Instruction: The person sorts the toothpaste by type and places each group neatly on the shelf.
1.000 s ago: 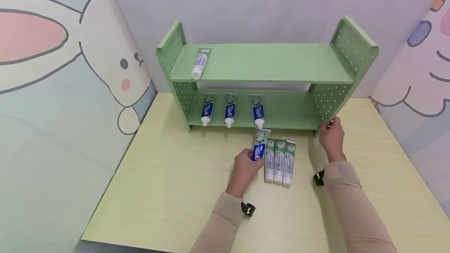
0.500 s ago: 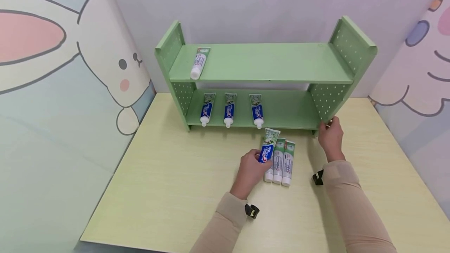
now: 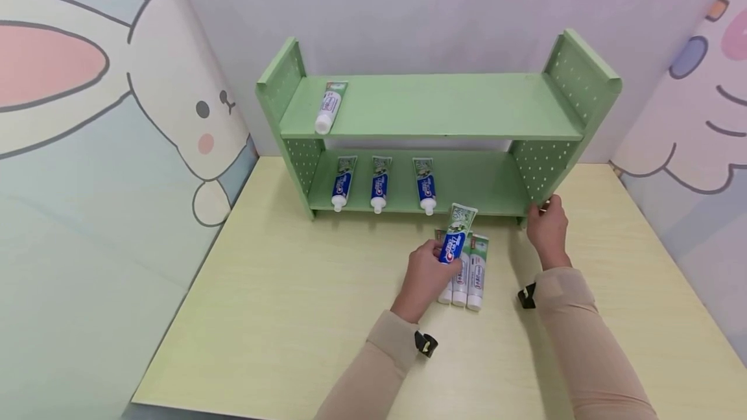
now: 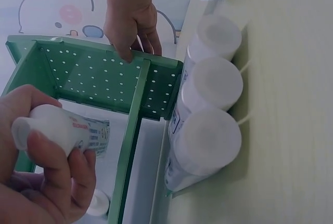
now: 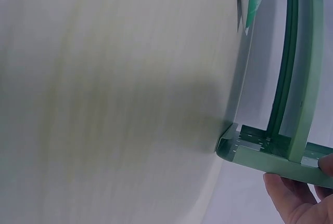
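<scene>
My left hand (image 3: 426, 280) grips a blue and green toothpaste tube (image 3: 456, 238) by its capped end, with the flat end pointing up toward the shelf. In the left wrist view, fingers and thumb wrap round the white cap end of this tube (image 4: 57, 128). Below it, a row of three white and green toothpaste tubes (image 3: 477, 271) lies on the table, partly covered by the held one. My right hand (image 3: 548, 229) holds the lower front of the green shelf's (image 3: 449, 105) right side panel. Its thumb and fingers lie on either side of that panel (image 5: 270, 164) in the right wrist view.
On the lower board, three blue and green tubes (image 3: 379, 183) lie spaced apart, caps at the front edge. A white and green tube (image 3: 329, 107) lies at the upper board's left end. The shelf stands at the back of the pale table (image 3: 280, 316), between painted walls.
My left hand has moved right and slightly toward the shelf with the toothpaste tube, passing over the row of white and green tubes. The right hand stays on the shelf panel.
</scene>
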